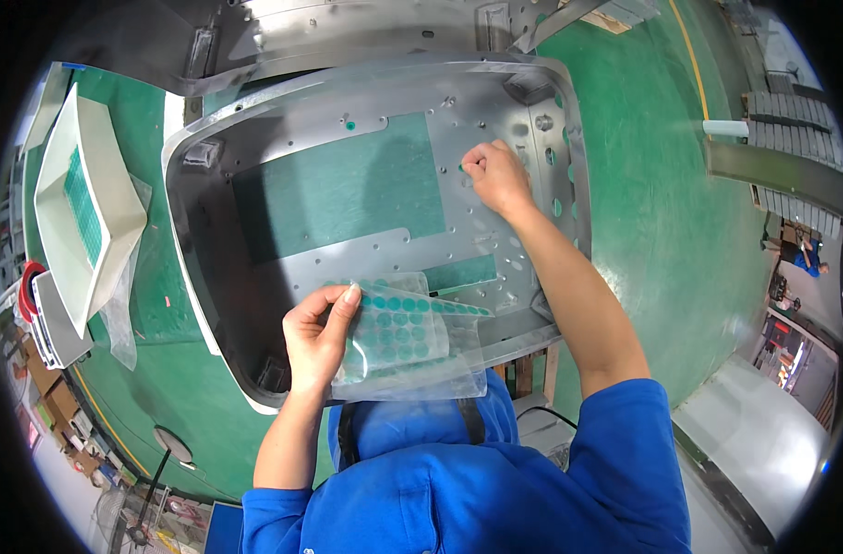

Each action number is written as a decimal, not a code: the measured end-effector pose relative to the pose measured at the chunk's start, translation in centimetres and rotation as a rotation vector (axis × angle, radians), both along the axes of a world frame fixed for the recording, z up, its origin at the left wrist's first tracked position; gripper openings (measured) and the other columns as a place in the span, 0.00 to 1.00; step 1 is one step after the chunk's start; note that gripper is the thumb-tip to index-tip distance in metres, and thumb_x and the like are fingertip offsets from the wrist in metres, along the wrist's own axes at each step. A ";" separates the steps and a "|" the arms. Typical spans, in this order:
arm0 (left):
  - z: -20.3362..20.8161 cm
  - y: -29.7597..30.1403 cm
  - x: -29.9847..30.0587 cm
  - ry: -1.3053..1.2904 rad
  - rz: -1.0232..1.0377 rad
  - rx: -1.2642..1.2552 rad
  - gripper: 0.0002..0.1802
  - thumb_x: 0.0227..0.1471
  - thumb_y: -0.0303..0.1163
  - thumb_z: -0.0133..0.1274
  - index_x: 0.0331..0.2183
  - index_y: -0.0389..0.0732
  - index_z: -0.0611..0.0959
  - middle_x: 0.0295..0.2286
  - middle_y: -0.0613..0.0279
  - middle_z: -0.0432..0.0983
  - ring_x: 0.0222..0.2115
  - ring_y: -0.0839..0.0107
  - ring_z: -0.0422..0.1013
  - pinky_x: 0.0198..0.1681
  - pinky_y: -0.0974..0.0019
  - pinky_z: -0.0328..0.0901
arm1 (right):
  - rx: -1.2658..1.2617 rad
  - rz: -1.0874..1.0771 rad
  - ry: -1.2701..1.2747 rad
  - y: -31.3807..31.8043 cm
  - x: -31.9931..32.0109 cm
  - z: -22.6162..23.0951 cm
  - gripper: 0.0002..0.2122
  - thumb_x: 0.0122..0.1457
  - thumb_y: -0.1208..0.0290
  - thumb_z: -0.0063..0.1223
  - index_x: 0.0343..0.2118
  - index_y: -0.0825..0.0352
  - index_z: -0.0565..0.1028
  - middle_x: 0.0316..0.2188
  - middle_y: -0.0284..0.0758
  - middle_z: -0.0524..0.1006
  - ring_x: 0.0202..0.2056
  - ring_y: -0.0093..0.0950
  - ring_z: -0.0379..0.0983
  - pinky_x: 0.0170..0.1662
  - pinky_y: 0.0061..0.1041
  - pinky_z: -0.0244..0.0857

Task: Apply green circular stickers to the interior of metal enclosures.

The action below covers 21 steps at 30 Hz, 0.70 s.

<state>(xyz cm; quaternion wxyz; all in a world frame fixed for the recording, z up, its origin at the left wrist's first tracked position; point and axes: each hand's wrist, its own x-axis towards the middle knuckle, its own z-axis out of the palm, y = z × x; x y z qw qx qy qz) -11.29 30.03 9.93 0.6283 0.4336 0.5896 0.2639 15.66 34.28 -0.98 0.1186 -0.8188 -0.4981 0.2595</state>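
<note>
My left hand [320, 332] pinches the upper edge of clear plastic sheets of round green stickers [398, 323], which hang over the near rim of a large grey metal housing [338, 268]. At the right part of the housing's panel is my right hand [497, 177], its fingers pressed together. A small green sticker [461, 168] shows at those fingertips, beside the panel's small holes. Another green sticker [350, 126] sits on the panel near its far side. Rectangular cut-outs in the panel let the green floor [348, 189] show through.
A second metal piece [348, 32] lies beyond the housing's far edge. On the left is an off-white bin [108, 198] with plastic film [126, 314] by it. A standing fan [170, 445] is at the lower left. Metal parts are stacked at the right [791, 125].
</note>
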 end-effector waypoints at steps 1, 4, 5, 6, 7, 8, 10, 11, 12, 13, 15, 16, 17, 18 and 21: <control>0.0 0.0 0.0 0.026 -0.005 0.003 0.09 0.47 0.31 0.53 0.26 0.34 0.79 0.19 0.71 0.70 0.21 0.85 0.61 0.25 0.80 0.57 | 0.001 -0.001 -0.003 0.0 -0.1 0.1 0.03 0.47 0.69 0.51 0.25 0.60 0.74 0.28 0.31 0.68 0.31 0.27 0.67 0.35 0.27 0.61; 0.2 0.1 0.2 0.045 0.009 -0.028 0.09 0.46 0.31 0.53 0.26 0.34 0.79 0.19 0.71 0.70 0.21 0.85 0.61 0.26 0.80 0.57 | 0.010 -0.003 -0.016 0.0 -0.4 0.5 0.03 0.47 0.69 0.51 0.24 0.60 0.74 0.28 0.30 0.68 0.31 0.27 0.67 0.35 0.27 0.61; 0.3 0.1 0.2 0.009 0.015 -0.019 0.09 0.47 0.31 0.53 0.26 0.34 0.79 0.19 0.71 0.70 0.21 0.85 0.61 0.26 0.80 0.57 | 0.015 -0.014 -0.037 -0.1 -0.5 0.6 0.03 0.47 0.70 0.51 0.24 0.60 0.74 0.28 0.30 0.68 0.31 0.27 0.67 0.35 0.27 0.61; 0.3 0.2 0.2 0.005 0.016 -0.020 0.09 0.47 0.31 0.53 0.26 0.34 0.79 0.19 0.71 0.70 0.21 0.85 0.61 0.26 0.80 0.57 | 0.016 -0.013 -0.017 -0.1 -0.6 0.7 0.03 0.46 0.70 0.51 0.25 0.60 0.74 0.28 0.31 0.68 0.31 0.27 0.67 0.35 0.27 0.61; 0.3 0.2 0.2 0.033 0.013 -0.033 0.09 0.47 0.31 0.53 0.26 0.34 0.79 0.19 0.70 0.70 0.22 0.85 0.62 0.26 0.81 0.57 | 0.017 -0.021 -0.011 -0.2 -0.5 0.7 0.03 0.46 0.70 0.51 0.25 0.60 0.74 0.28 0.31 0.69 0.31 0.27 0.67 0.35 0.27 0.61; 0.2 0.1 0.1 -0.001 0.016 -0.020 0.09 0.47 0.32 0.53 0.26 0.34 0.79 0.19 0.70 0.70 0.22 0.85 0.62 0.26 0.80 0.57 | 0.036 -0.019 -0.006 -0.3 -0.5 0.6 0.03 0.46 0.70 0.51 0.26 0.60 0.73 0.28 0.31 0.69 0.31 0.26 0.67 0.35 0.27 0.61; -0.1 0.0 0.0 0.004 0.008 -0.002 0.10 0.47 0.32 0.53 0.26 0.34 0.79 0.19 0.70 0.70 0.22 0.84 0.62 0.26 0.80 0.57 | 0.032 -0.034 0.035 -0.5 -0.3 0.3 0.04 0.46 0.70 0.51 0.27 0.60 0.73 0.27 0.31 0.69 0.31 0.28 0.67 0.35 0.27 0.61; -0.3 -0.1 -0.1 0.022 0.004 -0.013 0.10 0.46 0.32 0.53 0.26 0.33 0.79 0.19 0.70 0.71 0.22 0.84 0.62 0.26 0.80 0.58 | 0.076 -0.023 0.043 -0.7 -0.2 0.1 0.05 0.45 0.70 0.51 0.27 0.60 0.73 0.27 0.31 0.69 0.31 0.28 0.67 0.35 0.27 0.61; -0.4 -0.2 -0.2 0.048 -0.006 -0.005 0.11 0.46 0.32 0.53 0.26 0.33 0.79 0.19 0.69 0.71 0.22 0.83 0.63 0.26 0.80 0.58 | 0.077 -0.030 0.081 -0.8 -0.1 -0.1 0.05 0.45 0.71 0.51 0.28 0.61 0.72 0.27 0.31 0.70 0.31 0.30 0.67 0.35 0.28 0.61; -0.6 -0.2 -0.4 0.059 -0.016 0.044 0.11 0.46 0.33 0.53 0.26 0.33 0.79 0.19 0.69 0.71 0.22 0.83 0.63 0.26 0.80 0.58 | 0.120 -0.024 0.102 -1.1 -0.3 -0.3 0.06 0.45 0.71 0.51 0.28 0.61 0.72 0.27 0.31 0.70 0.32 0.31 0.67 0.34 0.29 0.61; -0.8 0.1 -0.6 0.154 -0.051 0.127 0.11 0.45 0.32 0.54 0.26 0.32 0.79 0.20 0.65 0.73 0.22 0.81 0.65 0.27 0.78 0.60 | 0.440 0.033 0.014 -1.7 -0.7 -0.6 0.07 0.44 0.71 0.51 0.29 0.61 0.72 0.28 0.34 0.71 0.32 0.35 0.67 0.35 0.30 0.61; -0.8 0.3 -0.7 0.133 -0.052 0.126 0.12 0.45 0.32 0.54 0.25 0.31 0.79 0.20 0.64 0.73 0.22 0.81 0.65 0.27 0.77 0.61 | 0.219 0.019 -0.012 -1.9 -0.9 -0.8 0.08 0.44 0.72 0.49 0.31 0.61 0.72 0.30 0.36 0.71 0.34 0.34 0.67 0.36 0.30 0.61; -0.8 0.5 -0.8 0.150 -0.052 0.081 0.12 0.45 0.32 0.54 0.25 0.31 0.79 0.20 0.63 0.73 0.22 0.80 0.65 0.27 0.76 0.61 | 0.251 0.288 -0.247 -2.5 -1.2 -0.8 0.10 0.44 0.74 0.45 0.32 0.61 0.72 0.33 0.37 0.70 0.35 0.33 0.67 0.36 0.32 0.62; -0.9 0.8 -0.7 0.173 -0.048 0.148 0.11 0.44 0.32 0.54 0.24 0.30 0.79 0.19 0.64 0.72 0.21 0.81 0.65 0.26 0.77 0.61 | 0.237 0.459 -0.472 -2.7 -1.5 -0.8 0.13 0.43 0.75 0.43 0.34 0.63 0.71 0.34 0.37 0.70 0.34 0.33 0.66 0.35 0.29 0.62; -1.0 1.0 -0.5 -0.013 0.075 0.130 0.10 0.45 0.30 0.53 0.22 0.32 0.77 0.17 0.71 0.69 0.19 0.84 0.60 0.23 0.79 0.55 | 0.303 0.592 -0.614 -3.9 -2.0 -0.5 0.20 0.42 0.74 0.43 0.42 0.73 0.67 0.37 0.38 0.67 0.35 0.32 0.63 0.37 0.20 0.61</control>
